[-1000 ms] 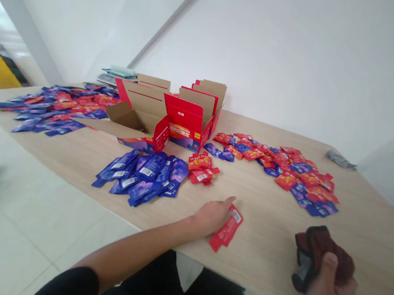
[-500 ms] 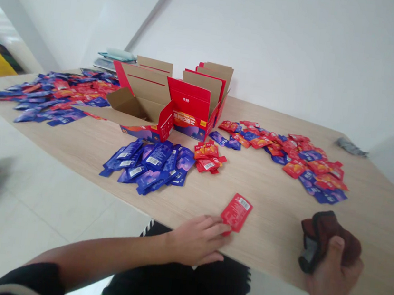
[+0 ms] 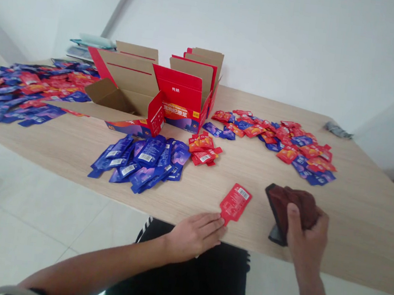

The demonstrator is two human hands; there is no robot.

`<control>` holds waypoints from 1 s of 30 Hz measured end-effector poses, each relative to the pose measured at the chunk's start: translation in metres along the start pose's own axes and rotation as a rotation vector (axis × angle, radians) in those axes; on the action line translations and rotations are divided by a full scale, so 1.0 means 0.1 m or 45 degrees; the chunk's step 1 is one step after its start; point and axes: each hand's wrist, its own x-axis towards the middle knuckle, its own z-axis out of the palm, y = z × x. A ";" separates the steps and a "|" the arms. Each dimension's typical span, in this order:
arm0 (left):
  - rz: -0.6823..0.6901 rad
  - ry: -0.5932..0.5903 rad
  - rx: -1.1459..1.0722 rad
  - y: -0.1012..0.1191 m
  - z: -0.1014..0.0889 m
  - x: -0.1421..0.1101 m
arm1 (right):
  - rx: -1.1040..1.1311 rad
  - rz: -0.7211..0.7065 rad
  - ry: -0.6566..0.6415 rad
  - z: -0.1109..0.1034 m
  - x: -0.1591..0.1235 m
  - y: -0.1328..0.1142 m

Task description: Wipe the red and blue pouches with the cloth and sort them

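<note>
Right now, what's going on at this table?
A person's left hand touches the narrow end of a red pouch lying on the table, barcode side up. To its right, the right hand grips a dark red cloth. Farther off lie a blue heap and a small red heap, with open boxes behind them.

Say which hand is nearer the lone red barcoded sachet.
Left. The left hand touches the narrow near end of the red barcoded sachet; the right hand is apart, to its right, holding a dark-red cloth.
</note>
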 end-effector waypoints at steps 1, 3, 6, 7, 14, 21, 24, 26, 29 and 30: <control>0.015 0.009 -0.003 -0.01 0.00 -0.01 | -0.024 -0.131 -0.087 0.06 -0.08 -0.10; 0.024 0.009 -0.005 -0.03 -0.01 -0.01 | -0.020 -0.541 -0.428 0.20 -0.22 -0.27; 0.019 0.005 -0.013 -0.04 -0.01 -0.01 | -0.083 -1.006 -0.800 0.45 -0.28 -0.33; 0.019 0.008 -0.018 -0.05 -0.01 -0.01 | -0.135 -1.058 -0.801 0.52 -0.23 -0.31; 0.026 0.061 -0.048 -0.06 0.00 0.02 | -0.422 -0.984 -0.475 0.67 0.46 -0.26; 0.019 0.053 -0.072 -0.06 -0.01 0.03 | -0.184 -1.147 -0.718 0.51 -0.19 -0.57; 0.021 0.042 -0.078 -0.06 -0.01 0.03 | -0.235 -1.185 -0.818 0.62 -0.24 -0.48; 0.026 0.064 -0.077 -0.06 -0.01 0.03 | -0.312 -1.120 -0.739 0.73 -0.04 -0.38; 0.030 0.090 -0.080 -0.06 -0.01 0.03 | -0.387 -1.073 -0.640 0.84 0.39 -0.31; 0.033 0.094 -0.080 -0.07 -0.02 0.04 | -0.407 -1.057 -0.607 0.84 0.50 -0.32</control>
